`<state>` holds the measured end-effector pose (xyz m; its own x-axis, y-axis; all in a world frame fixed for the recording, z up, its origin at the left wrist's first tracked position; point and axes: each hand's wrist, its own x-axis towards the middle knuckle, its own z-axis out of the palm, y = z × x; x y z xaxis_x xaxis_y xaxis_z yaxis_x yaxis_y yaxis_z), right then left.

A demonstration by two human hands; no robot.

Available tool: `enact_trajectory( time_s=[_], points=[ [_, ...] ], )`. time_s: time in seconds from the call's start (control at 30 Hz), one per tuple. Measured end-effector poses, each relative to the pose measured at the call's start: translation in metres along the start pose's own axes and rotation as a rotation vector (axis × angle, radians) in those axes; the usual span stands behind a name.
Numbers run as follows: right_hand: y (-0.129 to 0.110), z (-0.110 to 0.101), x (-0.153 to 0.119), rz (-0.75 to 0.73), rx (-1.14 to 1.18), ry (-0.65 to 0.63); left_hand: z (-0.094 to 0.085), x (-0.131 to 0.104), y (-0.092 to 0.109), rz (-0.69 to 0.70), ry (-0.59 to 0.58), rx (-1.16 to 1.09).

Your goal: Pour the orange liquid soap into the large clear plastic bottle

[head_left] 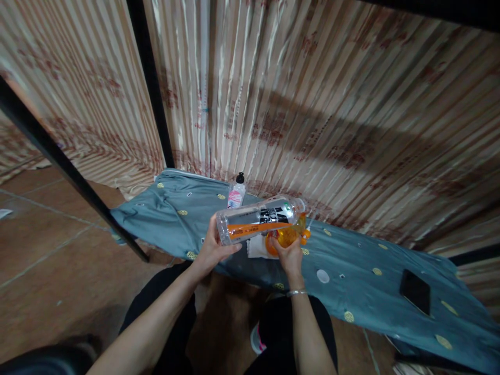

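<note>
My left hand [214, 245] is wrapped round the base end of a large clear plastic bottle [260, 219] with an orange and black label. The bottle lies nearly level in the air, its neck pointing right. Just under that neck, my right hand [288, 252] grips a smaller bottle of orange liquid [287, 237] with an orange cap at its right end. The larger bottle partly covers it. Whether the two bottles touch, I cannot tell. A bracelet circles my right wrist. Behind the bottles stands a small clear bottle with a black top [236, 192] and a pink label.
A teal cloth with yellow prints [363, 284] covers the low table. On it lie a white folded item [258, 249], a white round spot or disc [323, 276] and a black phone [415, 291]. Black poles [150, 78] and a striped curtain [273, 104] stand around it.
</note>
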<state>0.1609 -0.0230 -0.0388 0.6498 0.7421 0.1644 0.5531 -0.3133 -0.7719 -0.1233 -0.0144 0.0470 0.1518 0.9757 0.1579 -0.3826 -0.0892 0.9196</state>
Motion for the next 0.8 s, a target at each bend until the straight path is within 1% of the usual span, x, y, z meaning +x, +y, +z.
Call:
enact_trajectory(
  time_s=[0.07,0.1,0.27,0.4,0.57,0.8],
  points=[
    [-0.003,0.001,-0.001,0.004,0.011,0.0,0.0,-0.001,0.006,-0.078,-0.05,-0.022],
    [-0.005,0.001,-0.002,0.006,0.017,-0.001,0.001,-0.002,0.008,-0.094,-0.057,-0.028],
    [-0.013,0.0,-0.004,0.024,0.028,-0.021,0.001,0.001,0.008,-0.094,-0.037,-0.015],
    [-0.015,-0.001,-0.006,-0.005,0.04,-0.06,-0.003,0.004,0.007,-0.116,-0.018,-0.024],
    [-0.012,0.005,-0.005,0.012,-0.01,-0.053,-0.001,-0.002,0.011,-0.107,0.01,-0.034],
    [0.001,0.012,-0.002,-0.121,0.033,-0.001,0.007,-0.012,0.013,-0.09,0.076,-0.061]
  ],
)
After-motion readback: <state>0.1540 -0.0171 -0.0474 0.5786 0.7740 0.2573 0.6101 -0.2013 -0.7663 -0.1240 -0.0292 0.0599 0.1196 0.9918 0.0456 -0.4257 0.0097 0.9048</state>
